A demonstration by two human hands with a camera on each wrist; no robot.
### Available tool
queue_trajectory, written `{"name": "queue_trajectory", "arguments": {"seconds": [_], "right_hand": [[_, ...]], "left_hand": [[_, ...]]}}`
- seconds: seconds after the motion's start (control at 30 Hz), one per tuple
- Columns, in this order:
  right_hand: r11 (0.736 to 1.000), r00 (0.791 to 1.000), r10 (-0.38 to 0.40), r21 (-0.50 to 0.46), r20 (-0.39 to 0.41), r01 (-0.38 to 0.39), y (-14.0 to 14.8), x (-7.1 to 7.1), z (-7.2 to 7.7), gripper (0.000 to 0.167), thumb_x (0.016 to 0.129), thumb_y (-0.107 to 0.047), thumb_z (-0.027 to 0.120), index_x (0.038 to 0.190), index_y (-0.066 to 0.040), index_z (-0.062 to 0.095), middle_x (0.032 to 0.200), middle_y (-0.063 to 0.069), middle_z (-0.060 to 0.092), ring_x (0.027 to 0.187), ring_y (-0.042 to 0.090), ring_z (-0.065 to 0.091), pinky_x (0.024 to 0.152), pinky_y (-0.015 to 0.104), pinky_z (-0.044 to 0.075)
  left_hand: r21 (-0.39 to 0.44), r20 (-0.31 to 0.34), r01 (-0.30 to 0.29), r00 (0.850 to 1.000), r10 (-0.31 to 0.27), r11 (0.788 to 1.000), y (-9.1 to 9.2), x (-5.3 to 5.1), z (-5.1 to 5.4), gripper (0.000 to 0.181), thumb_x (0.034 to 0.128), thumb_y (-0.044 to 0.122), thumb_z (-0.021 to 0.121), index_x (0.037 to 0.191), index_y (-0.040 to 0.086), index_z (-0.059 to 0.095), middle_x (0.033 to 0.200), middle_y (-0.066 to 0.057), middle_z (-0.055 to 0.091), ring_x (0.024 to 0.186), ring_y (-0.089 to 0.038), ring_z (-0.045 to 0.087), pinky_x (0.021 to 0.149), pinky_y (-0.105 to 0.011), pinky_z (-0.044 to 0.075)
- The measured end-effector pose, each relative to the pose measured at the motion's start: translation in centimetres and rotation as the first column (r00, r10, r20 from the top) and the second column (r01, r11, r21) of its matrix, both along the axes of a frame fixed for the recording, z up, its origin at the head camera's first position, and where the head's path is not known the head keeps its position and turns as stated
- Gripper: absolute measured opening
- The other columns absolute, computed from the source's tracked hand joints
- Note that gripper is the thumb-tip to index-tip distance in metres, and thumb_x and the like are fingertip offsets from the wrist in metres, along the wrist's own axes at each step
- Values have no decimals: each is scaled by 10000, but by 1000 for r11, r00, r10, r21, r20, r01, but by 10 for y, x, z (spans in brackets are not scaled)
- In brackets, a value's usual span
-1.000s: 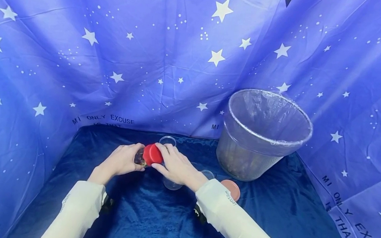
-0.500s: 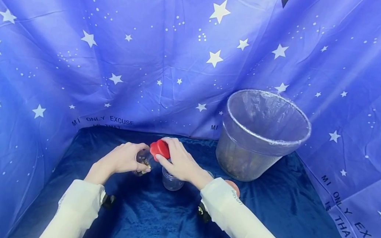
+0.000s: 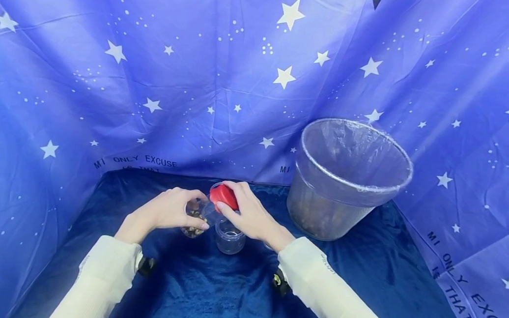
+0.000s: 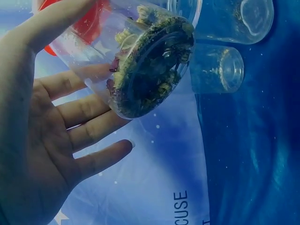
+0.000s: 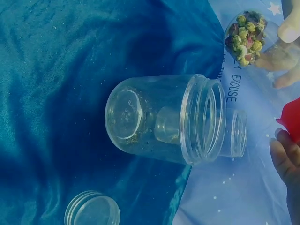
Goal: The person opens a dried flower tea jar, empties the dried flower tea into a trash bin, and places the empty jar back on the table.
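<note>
My left hand (image 3: 166,211) grips a clear jar (image 3: 193,231) with dried flower buds (image 5: 246,40) in its bottom. The jar is tilted, its base toward the left wrist camera. My right hand (image 3: 250,213) holds a red lid (image 3: 223,197) at the jar's upper end; whether it is seated or loose I cannot tell. Just below my right hand, a wide-mouthed clear jar (image 5: 150,122) stands open on the cloth, a few bits in its bottom. A smaller clear jar (image 4: 218,70) stands behind it.
A mesh bin (image 3: 330,211) with a clear plastic liner stands at the back right. A clear threaded piece (image 5: 93,211) lies near the wide jar. Dark blue cloth (image 3: 210,289) covers the table, and a starry curtain (image 3: 188,85) hangs behind.
Both hands have shifted slightly right and the red lid has moved right and up. The jar is tilted further, its buds now showing low in it. My sleeve now hides the pinkish lid.
</note>
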State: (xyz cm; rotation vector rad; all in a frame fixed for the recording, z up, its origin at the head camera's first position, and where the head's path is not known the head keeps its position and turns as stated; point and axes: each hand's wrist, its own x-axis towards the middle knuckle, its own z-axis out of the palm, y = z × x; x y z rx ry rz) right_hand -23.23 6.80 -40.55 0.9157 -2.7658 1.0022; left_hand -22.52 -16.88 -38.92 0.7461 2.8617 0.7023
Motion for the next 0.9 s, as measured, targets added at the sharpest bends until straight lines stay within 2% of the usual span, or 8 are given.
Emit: {"name": "queue_trajectory", "arguments": {"seconds": [0.17,0.43,0.6,0.73,0.8,0.9], "right_hand": [[1000,1000,-16,-3,19,16,5,0,2,553,986,-412,551,1458,-164,404,1295,92,505,1087,213,568,882,365,532],[996,996,-75,-46,58,77,12,-5,7,516,996,-390,536,1443,-154,430,1298,110,528,1112,251,562,929,417,501],[993,993,-90,-63,71,95,17,-7,9,495,1006,-392,512,1432,-150,442,1294,115,537,1135,254,549,971,433,479],[990,991,-107,-83,80,114,23,-8,9,480,1014,-395,497,1427,-156,449,1300,107,542,1138,247,550,978,433,474],[988,990,-110,-99,87,118,26,-9,9,474,1016,-387,496,1425,-151,453,1310,107,542,1127,245,558,973,428,479],[985,988,-107,-127,108,121,29,-10,9,473,1020,-377,495,1422,-130,459,1321,116,541,1091,243,583,953,424,496]], "left_hand": [[5,-25,6,1000,-6,1000,5,2,2,615,747,598,753,1178,168,666,954,1,735,863,-144,669,777,-385,556],[-3,-145,-21,989,20,1000,15,4,3,696,774,649,694,1248,144,632,871,44,644,721,-86,557,643,-284,490],[3,-208,-34,978,33,999,23,5,-1,670,790,623,684,1278,170,610,860,50,598,689,-86,538,607,-277,452],[17,-280,-43,959,46,999,30,6,-8,663,788,612,679,1290,187,597,926,30,613,708,-128,574,613,-306,476],[22,-331,-43,942,48,999,33,6,-12,666,788,601,678,1294,177,594,948,7,626,716,-163,596,618,-329,492],[13,-410,-51,910,52,999,39,6,-18,681,792,595,663,1303,152,587,988,-33,655,795,-224,634,684,-376,522]]}}
